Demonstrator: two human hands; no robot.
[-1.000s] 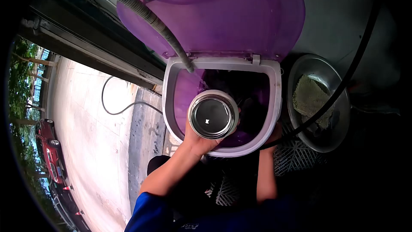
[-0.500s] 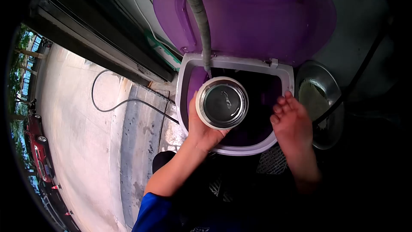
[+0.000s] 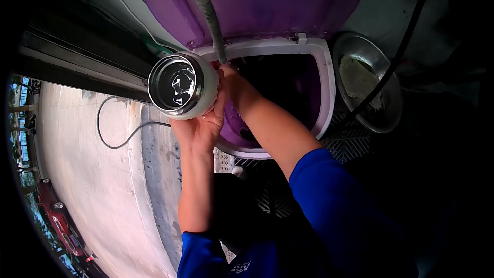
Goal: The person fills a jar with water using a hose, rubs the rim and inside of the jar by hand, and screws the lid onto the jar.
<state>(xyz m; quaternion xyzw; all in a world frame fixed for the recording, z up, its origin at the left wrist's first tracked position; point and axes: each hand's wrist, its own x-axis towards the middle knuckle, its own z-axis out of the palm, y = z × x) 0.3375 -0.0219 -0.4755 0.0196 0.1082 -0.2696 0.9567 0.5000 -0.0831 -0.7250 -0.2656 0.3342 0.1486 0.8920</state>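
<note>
My left hand [image 3: 201, 126] is wrapped round a white, steel-lined round container [image 3: 206, 88] that looks like an insulated food jar. Its mouth faces up toward me, and bright reflections shine inside, like water. Beyond the jar, my right hand [image 3: 229, 77] reaches to the back left corner of the purple tub [image 3: 235, 126]. The lower end of a grey ribbed hose [image 3: 203, 7] comes down right at that hand. Its fingers are mostly hidden behind the jar, so whether they grip the hose is unclear. A small red spot shows beside them.
A purple lid [image 3: 267, 2] stands raised behind the tub's white rim [image 3: 327, 82]. At right is a metal basin [image 3: 378, 54] holding something greyish, crossed by a dark hose [image 3: 406, 41]. Another dark hose [image 3: 110, 144] loops over pavement at left, where a red car [image 3: 59, 216] is parked.
My left hand has carried the jar left, from over the tub to its left edge. My right hand has crossed from the tub's right side to the hose end.
</note>
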